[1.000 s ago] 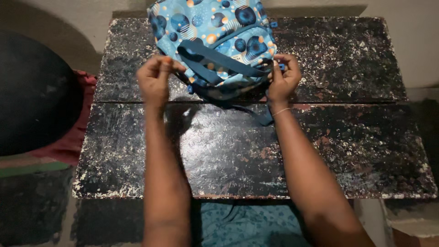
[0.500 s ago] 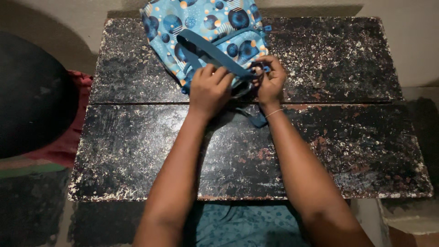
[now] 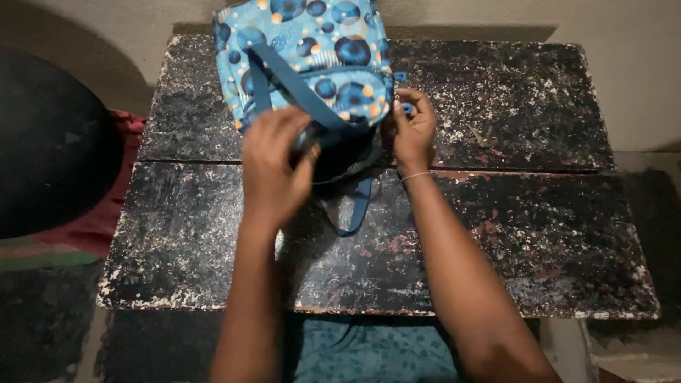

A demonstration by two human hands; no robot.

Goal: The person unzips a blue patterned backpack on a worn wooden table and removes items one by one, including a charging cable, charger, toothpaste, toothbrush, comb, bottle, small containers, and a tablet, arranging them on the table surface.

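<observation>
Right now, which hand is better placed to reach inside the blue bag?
Probably the left hand: it hovers right over the dark opening of the bag. The right hand pinches the bag's edge, holding it.

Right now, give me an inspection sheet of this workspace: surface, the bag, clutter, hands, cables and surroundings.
Surface: dark table, paint worn and speckled white, a seam running across its middle.
Job's things: blue bag with a dot pattern lies at the far edge; its straps trail toward the person.
Clutter: nothing seen.
Grippers: left hand at the bag's dark opening, fingers curled, what it grips hidden; right hand pinches the bag's right edge.
Cables: nothing seen.
Surroundings: pale wall behind; dark round thing and red cloth at left; blue patterned cloth below the table edge.
</observation>
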